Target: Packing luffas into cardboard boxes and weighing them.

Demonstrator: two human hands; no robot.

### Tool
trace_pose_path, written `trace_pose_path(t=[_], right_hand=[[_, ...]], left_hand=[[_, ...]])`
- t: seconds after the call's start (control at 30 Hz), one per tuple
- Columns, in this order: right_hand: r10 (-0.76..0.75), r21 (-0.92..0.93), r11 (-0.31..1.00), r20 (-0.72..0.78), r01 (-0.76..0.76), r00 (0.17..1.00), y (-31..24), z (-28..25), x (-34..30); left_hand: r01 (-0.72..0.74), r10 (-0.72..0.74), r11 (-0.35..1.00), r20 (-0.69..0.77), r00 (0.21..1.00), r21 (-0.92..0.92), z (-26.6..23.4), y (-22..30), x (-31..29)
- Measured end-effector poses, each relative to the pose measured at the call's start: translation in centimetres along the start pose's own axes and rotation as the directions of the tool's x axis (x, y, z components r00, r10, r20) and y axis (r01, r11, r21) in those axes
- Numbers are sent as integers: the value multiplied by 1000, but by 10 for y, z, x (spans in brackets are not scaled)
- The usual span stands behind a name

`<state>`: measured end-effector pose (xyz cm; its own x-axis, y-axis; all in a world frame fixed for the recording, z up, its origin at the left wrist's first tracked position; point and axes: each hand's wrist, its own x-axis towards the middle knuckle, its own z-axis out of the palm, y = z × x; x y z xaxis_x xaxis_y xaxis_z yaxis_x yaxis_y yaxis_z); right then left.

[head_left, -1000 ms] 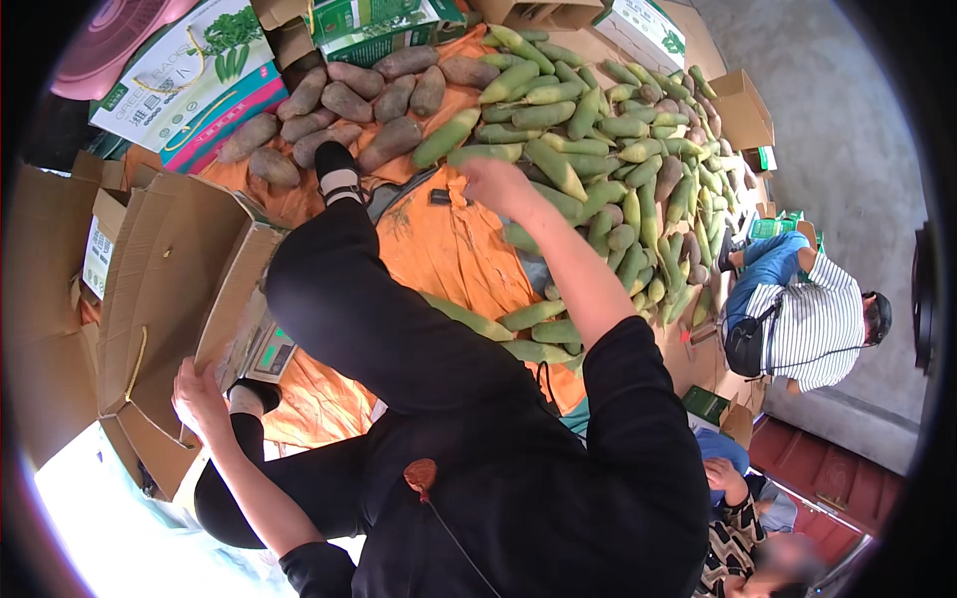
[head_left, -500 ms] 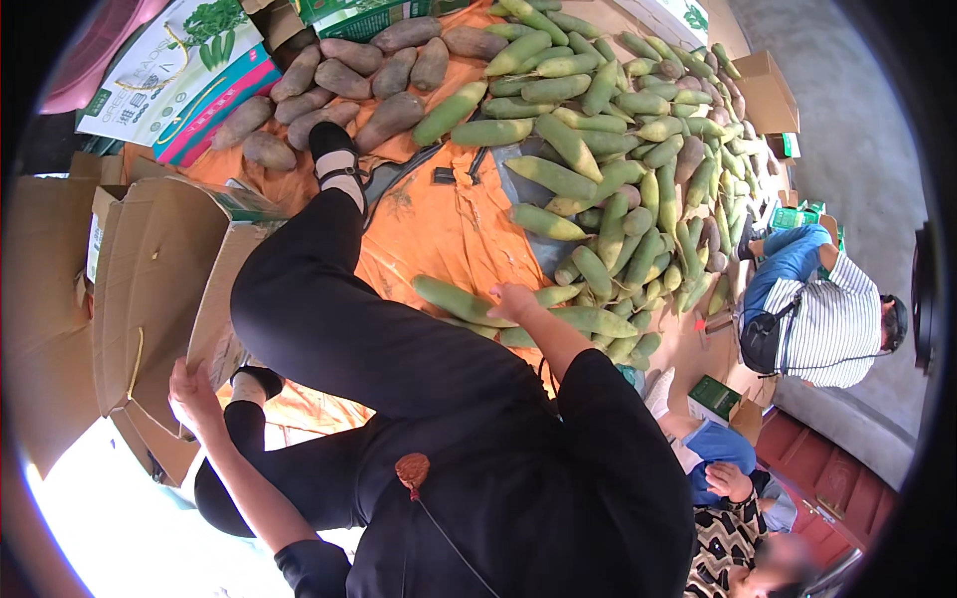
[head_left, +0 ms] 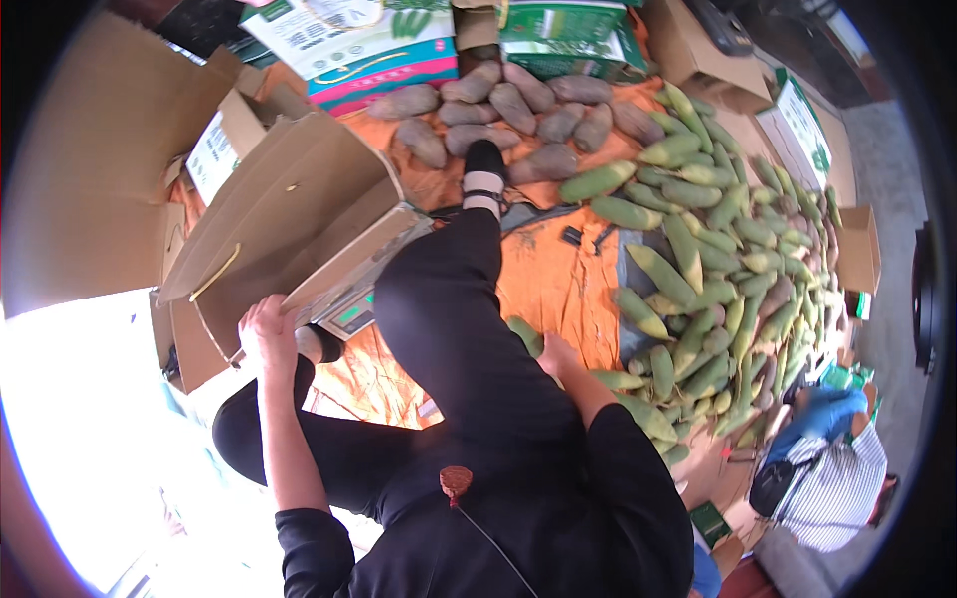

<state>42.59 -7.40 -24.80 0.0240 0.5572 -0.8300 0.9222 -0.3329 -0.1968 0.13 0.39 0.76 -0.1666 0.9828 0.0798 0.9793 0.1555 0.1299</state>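
Note:
My left hand is closed on the near edge of an open cardboard box, which stands tilted beside my left leg. A yellow cord handle shows on the box. To the right of my raised knee, my right hand is closed around one end of a green radish. My thigh hides part of that radish. Right of this hand lies a large heap of green radishes. Under the box's right side a grey panel with a green patch shows in part.
An orange sheet covers the floor. Dark purplish radishes lie beyond my foot. Printed cartons stand behind them, and a larger cardboard box is at far left. A person in a striped shirt crouches at the right.
The view has swung left, so the heap and cartons appear farther right. My right hand has drawn the green radish toward my leg, away from the heap. My left hand stays on the box edge.

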Motion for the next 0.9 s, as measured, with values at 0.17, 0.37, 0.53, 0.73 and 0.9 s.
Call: trace_pose_path(t=[0.17, 0.37, 0.53, 0.73, 0.9], right_hand=[[-61, 74, 995, -82, 67, 995, 25, -13, 17], [-141, 354, 884, -422, 306, 895, -19, -143, -22], [-434, 163, 699, -677, 696, 594, -138, -271, -101], [-875, -308, 229, -481, 924, 57, -305, -314, -205], [-965, -472, 230, -220, 851, 139, -405, -257, -192]], left_hand=[[19, -19, 999, -5, 1000, -33, 2, -7, -2], [23, -24, 999, -33, 999, -35, -3, -2, -4], [9, -12, 998, -58, 998, -58, -3, -3, -4], [-19, 15, 999, -75, 997, -50, -4, -11, -8], [-40, 37, 998, -62, 997, -53, 2, -7, -6]])
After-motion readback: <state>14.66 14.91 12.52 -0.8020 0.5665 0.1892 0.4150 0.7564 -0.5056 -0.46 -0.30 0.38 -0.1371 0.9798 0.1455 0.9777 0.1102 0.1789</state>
